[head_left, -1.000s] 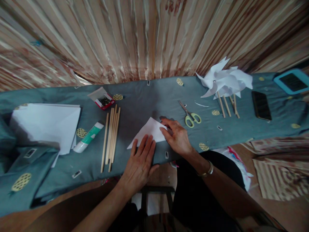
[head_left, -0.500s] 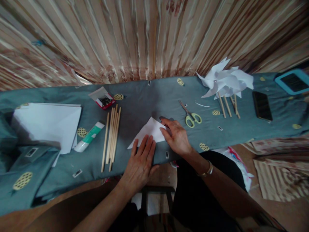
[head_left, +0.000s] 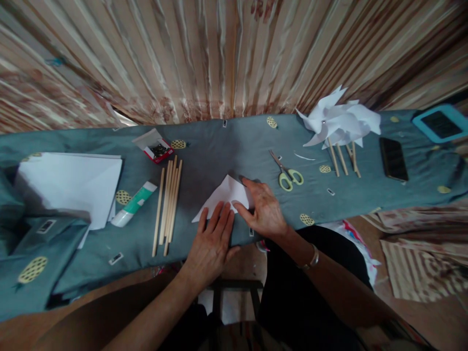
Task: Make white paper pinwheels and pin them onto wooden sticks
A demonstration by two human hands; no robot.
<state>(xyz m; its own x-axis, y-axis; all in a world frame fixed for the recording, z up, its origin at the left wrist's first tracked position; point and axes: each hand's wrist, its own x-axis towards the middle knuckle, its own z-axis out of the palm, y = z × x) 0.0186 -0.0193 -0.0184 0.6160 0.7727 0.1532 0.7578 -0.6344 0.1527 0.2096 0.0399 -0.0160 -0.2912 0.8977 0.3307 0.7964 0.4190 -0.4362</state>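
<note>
A small folded piece of white paper (head_left: 216, 196) lies in front of me, roughly a triangle with its peak pointing away. My left hand (head_left: 212, 241) rests flat with its fingers stretched out, their tips pressing the paper's near edge. At the paper's right end, my right hand (head_left: 263, 207) has its thumb over the near side and its index finger along the far side. The paper curves between them, and this hand's other fingers are mostly hidden. Scissors with green handles (head_left: 290, 178) lie beyond my right hand, apart from it.
Left of the paper lie several wooden sticks (head_left: 170, 202), a green and white tube (head_left: 135, 204), an open red box of small metal pieces (head_left: 156, 148) and white sheets (head_left: 69, 187). Paper pinwheels (head_left: 340, 119), a phone (head_left: 393, 158) and a blue-framed device (head_left: 440, 122) are at the right.
My right thumb has shifted left across the paper, and the paper's right end now curves inward. My left hand stays pressed on the near edge. The whole view has shifted slightly.
</note>
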